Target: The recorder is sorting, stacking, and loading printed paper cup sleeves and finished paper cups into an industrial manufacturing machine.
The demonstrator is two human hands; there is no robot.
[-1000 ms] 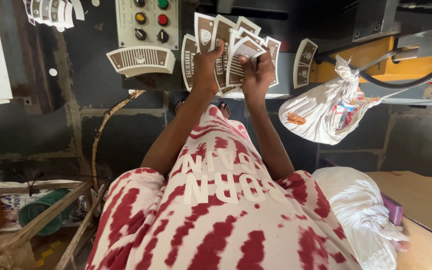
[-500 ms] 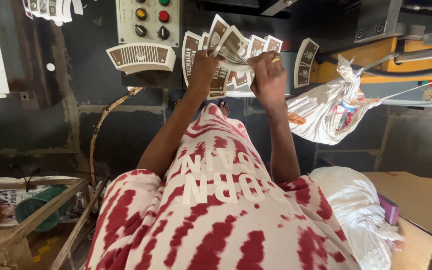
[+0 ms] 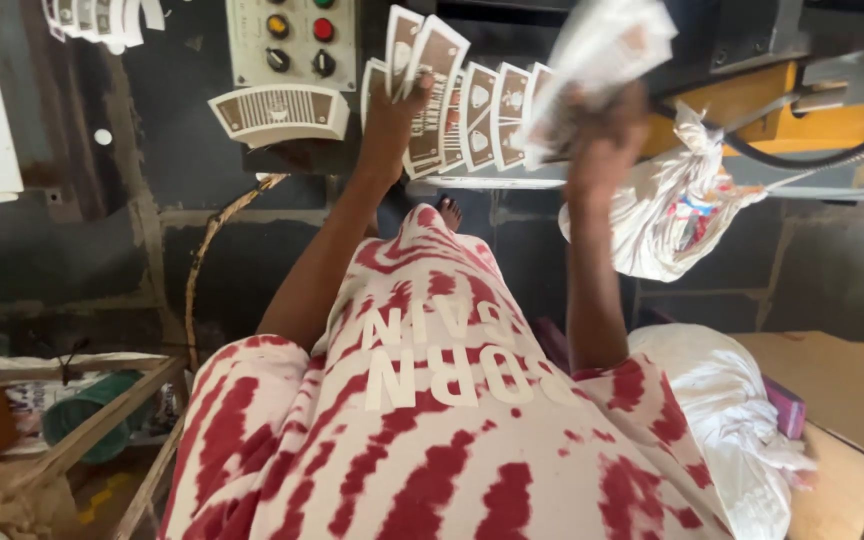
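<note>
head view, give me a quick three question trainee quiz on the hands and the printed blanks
1. True or false: the right hand lifts a bunch of fan-shaped printed paper blanks.
2. What does the left hand touch? A) fanned row of brown-and-white paper blanks B) the round red button on the panel C) the knotted white plastic bag
3. Which colour is the round button left of the red one?

Key: 1 true; 2 A; 3 yellow
</note>
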